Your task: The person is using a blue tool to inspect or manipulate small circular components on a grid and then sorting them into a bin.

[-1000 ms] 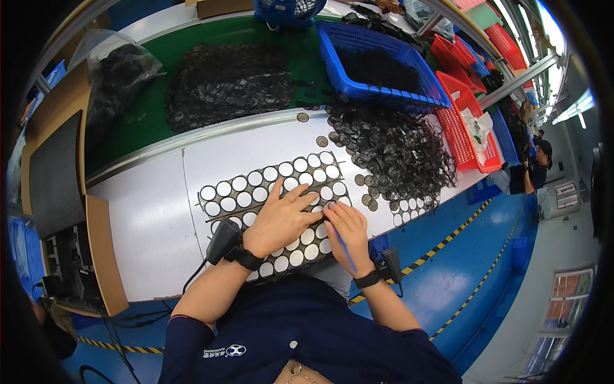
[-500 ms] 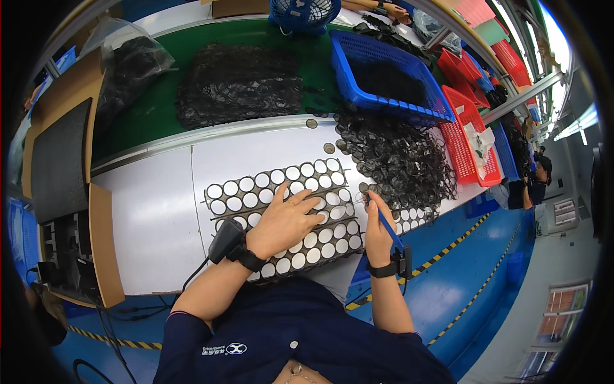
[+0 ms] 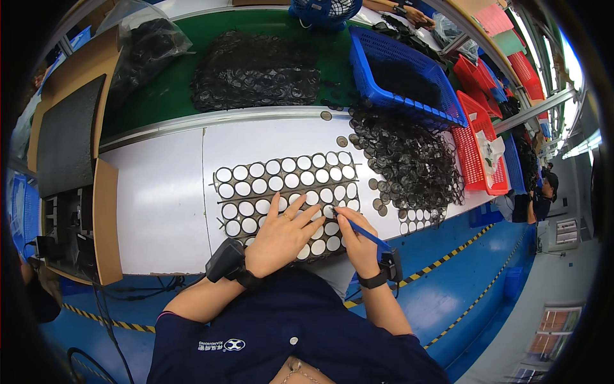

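Note:
Dark strips with rows of white circles (image 3: 274, 168) lie side by side on the white table in front of me. I cannot tell whether the circles are discs or holes. My left hand (image 3: 281, 240) rests flat on the strips, its fingers spread. Close beside it, my right hand (image 3: 360, 246) grips a slim blue pen-like tool (image 3: 372, 237). The tool's tip meets a strip near my left fingertips; its exact shape is too small to tell. Several small grey-brown discs (image 3: 382, 210) lie to the right of the strips.
A heap of black ring-patterned scraps (image 3: 409, 150) spreads at the right. Behind it stand a blue basket (image 3: 409, 105) and a red basket (image 3: 481, 153). More black sheets (image 3: 256, 73) lie on the green surface. A cardboard box (image 3: 107, 221) stands at left, a blue fan (image 3: 325, 9) at the back.
My right hand has moved left with the blue tool, from beside the loose discs onto the strips. My left hand stays spread on them. The whole view has shifted slightly.

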A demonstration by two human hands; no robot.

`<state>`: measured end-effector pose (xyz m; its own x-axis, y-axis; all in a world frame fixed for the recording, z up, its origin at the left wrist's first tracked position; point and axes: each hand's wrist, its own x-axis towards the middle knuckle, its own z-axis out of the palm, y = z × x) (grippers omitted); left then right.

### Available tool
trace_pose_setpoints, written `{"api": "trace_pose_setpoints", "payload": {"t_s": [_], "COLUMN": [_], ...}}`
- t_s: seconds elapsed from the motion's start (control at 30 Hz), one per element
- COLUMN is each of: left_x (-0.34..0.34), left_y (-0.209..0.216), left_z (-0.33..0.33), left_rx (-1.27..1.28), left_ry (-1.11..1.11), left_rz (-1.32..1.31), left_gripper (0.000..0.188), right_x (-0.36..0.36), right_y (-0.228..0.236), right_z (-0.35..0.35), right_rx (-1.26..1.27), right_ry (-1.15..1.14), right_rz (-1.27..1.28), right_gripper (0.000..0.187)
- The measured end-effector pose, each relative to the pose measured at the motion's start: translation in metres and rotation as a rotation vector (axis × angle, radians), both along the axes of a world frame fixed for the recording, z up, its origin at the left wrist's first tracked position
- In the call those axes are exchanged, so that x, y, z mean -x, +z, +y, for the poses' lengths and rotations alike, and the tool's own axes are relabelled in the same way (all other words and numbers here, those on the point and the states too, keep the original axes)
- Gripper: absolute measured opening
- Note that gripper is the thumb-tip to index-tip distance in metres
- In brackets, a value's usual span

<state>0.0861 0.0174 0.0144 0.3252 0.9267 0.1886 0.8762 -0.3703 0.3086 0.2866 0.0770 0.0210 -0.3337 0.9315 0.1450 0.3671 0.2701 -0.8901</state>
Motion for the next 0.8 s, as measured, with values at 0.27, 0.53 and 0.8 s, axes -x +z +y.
{"api": "trace_pose_setpoints", "payload": {"t_s": [0.27, 0.53, 0.8], "left_x": [-0.0027, -0.0022, -0.0029], "left_y": [-0.0061, -0.0068, -0.0071], "left_z": [-0.0035, -0.0048, -0.0038], "left_rx": [-0.016, -0.012, -0.015], "left_ry": [0.016, 0.020, 0.021], "left_rz": [-0.043, -0.076, -0.083], "left_gripper": [0.045, 0.044, 0.044], "right_x": [-0.0026, 0.0022, 0.0009], "right_y": [-0.0065, -0.0040, -0.0039], "right_z": [-0.0030, -0.0041, -0.0051], "right_rx": [-0.006, 0.038, 0.052], "right_ry": [0.074, 0.027, 0.006], "right_rz": [-0.024, 0.016, -0.004], "right_gripper": [0.022, 0.021, 0.022]}}
